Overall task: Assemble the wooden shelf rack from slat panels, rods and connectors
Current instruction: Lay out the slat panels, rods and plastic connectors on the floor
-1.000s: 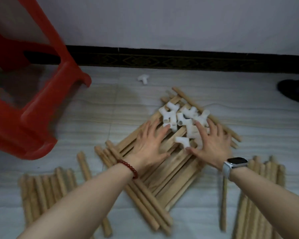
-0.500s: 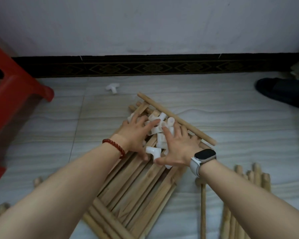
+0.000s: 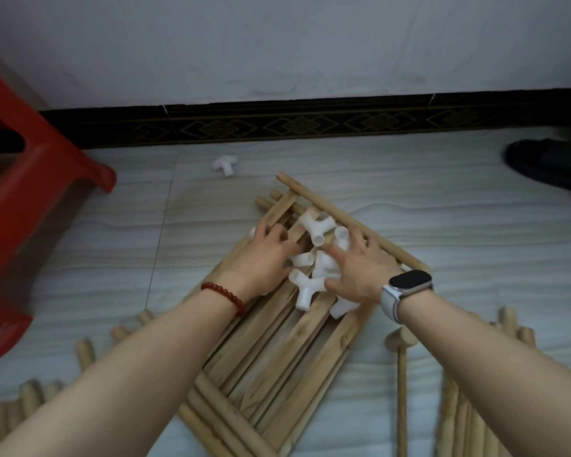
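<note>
A stack of wooden slat panels (image 3: 297, 344) lies diagonally on the tiled floor. Several white plastic connectors (image 3: 314, 225) are heaped on its far end. My left hand (image 3: 261, 262) comes in from the left, its fingers curled over the heap's left side. My right hand (image 3: 360, 272), with a watch on its wrist, cups the right side, thumb and forefinger round a connector (image 3: 307, 286). The hands almost meet over the pile. A long rod (image 3: 350, 225) lies along the stack's far edge. One stray connector (image 3: 225, 164) sits farther back near the wall.
Bundles of wooden rods lie at the lower left (image 3: 30, 397) and lower right (image 3: 468, 410). A wooden mallet (image 3: 401, 339) rests right of the panels. A red plastic stool (image 3: 30, 199) stands at the left. At the far right lies a dark slipper (image 3: 548, 163).
Both hands went from lying flat beside the connectors to closing in on the heap, bunching it tighter. The view shifted, so the stool slid left and back.
</note>
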Demonstrator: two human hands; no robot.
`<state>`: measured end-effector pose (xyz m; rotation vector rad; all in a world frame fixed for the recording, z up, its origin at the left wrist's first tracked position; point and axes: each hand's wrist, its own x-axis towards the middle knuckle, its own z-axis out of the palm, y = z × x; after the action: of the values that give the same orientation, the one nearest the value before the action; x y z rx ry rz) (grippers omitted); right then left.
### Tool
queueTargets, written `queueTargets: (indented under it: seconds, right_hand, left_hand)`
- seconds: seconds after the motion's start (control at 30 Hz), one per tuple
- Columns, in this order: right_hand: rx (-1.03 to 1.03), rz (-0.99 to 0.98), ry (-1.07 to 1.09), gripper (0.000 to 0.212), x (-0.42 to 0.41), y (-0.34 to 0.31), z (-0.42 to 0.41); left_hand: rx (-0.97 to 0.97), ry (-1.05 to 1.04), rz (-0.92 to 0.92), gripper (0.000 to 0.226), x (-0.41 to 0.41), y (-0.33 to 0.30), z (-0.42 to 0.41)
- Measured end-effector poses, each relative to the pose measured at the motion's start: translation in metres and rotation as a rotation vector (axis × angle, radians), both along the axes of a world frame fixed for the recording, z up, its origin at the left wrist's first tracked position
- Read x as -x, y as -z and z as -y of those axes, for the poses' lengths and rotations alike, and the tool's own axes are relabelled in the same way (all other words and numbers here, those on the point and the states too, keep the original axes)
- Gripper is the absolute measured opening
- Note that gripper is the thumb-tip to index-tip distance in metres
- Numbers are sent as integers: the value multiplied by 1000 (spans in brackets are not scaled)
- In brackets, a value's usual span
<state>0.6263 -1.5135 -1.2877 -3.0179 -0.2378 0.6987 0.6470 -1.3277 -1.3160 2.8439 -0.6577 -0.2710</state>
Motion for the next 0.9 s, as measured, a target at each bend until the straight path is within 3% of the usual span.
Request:
queueTargets:
  seconds: [0.17,0.27,0.5,0.77,0.9]
  right_hand:
    - [-103,44,141,62,13,8,-14]
    - [-130,53,174,61,18,13,-25]
    - [-79,50,174,63,20,14,-34]
    - [-152,78,121,54,19,-8,-25]
    - [-364,148,191,33,45,-14,-11]
  left_hand:
    - [-82,-65,224,36,29,9,-4]
    - [-6,-86,244,32,30,11,-6]
    - [517,-351,137,32,56,-16,-13]
    - [556,-184,-103,31,154,-22,-31]
    - [592,-83,-170,28,197,-12,2]
